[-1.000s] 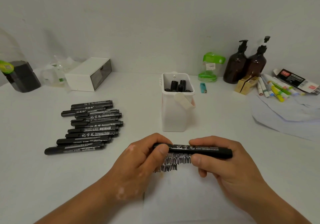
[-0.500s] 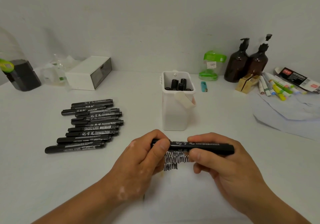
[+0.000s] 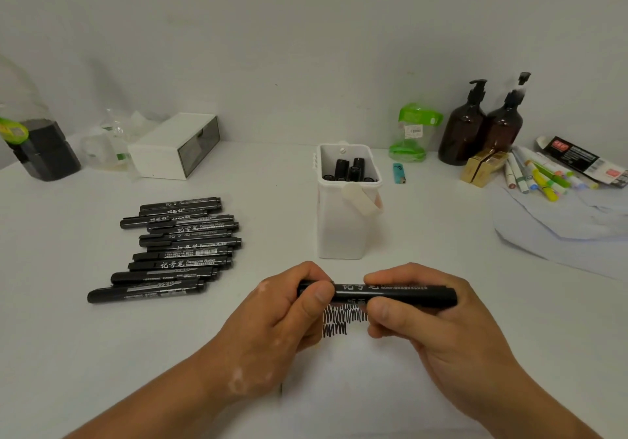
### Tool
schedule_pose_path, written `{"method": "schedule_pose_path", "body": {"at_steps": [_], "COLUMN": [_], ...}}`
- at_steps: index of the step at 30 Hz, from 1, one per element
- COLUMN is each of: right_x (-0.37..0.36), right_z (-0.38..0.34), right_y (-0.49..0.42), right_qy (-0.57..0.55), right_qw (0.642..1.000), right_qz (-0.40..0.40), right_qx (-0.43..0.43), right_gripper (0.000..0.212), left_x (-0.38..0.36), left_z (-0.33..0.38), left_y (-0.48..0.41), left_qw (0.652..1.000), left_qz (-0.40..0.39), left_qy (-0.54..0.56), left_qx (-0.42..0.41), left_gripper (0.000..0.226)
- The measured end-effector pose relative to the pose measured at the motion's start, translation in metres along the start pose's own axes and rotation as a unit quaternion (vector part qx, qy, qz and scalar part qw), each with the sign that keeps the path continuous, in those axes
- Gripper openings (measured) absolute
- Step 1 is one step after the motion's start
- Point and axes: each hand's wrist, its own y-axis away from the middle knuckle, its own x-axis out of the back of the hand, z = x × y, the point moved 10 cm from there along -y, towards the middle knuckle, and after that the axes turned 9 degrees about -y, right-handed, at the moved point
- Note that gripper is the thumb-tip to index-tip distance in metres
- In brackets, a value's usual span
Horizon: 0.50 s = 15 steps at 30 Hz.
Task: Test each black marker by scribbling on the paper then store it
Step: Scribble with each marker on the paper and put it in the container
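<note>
A black marker (image 3: pixel 401 294) lies level between both hands, just above the white paper (image 3: pixel 356 381). My left hand (image 3: pixel 282 313) pinches its capped left end; my right hand (image 3: pixel 424 316) grips the barrel. Black scribbles (image 3: pixel 339 319) show on the paper under the marker. Several black markers (image 3: pixel 176 248) lie in a row on the table to the left. A white container (image 3: pixel 343 231) stands behind my hands with several black markers (image 3: pixel 350 168) upright in it.
A white box (image 3: pixel 176 146) and a dark jar (image 3: pixel 44 149) sit at the back left. Two brown pump bottles (image 3: pixel 482 126), a green-lidded jar (image 3: pixel 411 132), a blue lighter (image 3: pixel 399 172), coloured markers (image 3: pixel 540 177) and loose paper (image 3: pixel 560 231) crowd the back right.
Both hands keep the marker level in nearly the same spot. My left hand's thumb and fingers have shifted slightly on the cap end.
</note>
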Motion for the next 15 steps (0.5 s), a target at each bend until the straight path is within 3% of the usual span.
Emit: {"method": "schedule_pose_path", "body": {"at_steps": [5, 7, 9, 12, 15], "right_x": [0.004, 0.005, 0.0, -0.009, -0.01], "right_z": [-0.001, 0.001, 0.004, 0.005, 0.001], "right_y": [-0.003, -0.004, -0.005, -0.005, -0.001], "right_qy": [0.013, -0.01, -0.037, -0.034, -0.002], "right_qw": [1.0, 1.0, 0.999, 0.998, 0.997], "right_qz": [-0.002, -0.005, -0.014, -0.047, -0.073], "right_qx": [-0.002, -0.003, -0.003, 0.008, 0.019], "right_gripper": [0.045, 0.057, 0.064, 0.059, 0.048], "left_x": [0.008, 0.011, 0.011, 0.011, 0.019], "left_z": [-0.002, -0.006, -0.007, -0.005, -0.001], "left_y": [-0.005, -0.006, -0.007, -0.008, -0.007], "left_qw": [0.999, 0.998, 0.99, 0.982, 0.97], "left_qz": [0.029, 0.033, 0.026, 0.038, 0.062], "left_qy": [-0.041, 0.055, 0.138, 0.185, 0.234], "left_qx": [0.008, 0.02, 0.022, 0.021, 0.01], "left_gripper": [0.035, 0.031, 0.042, 0.046, 0.029]}}
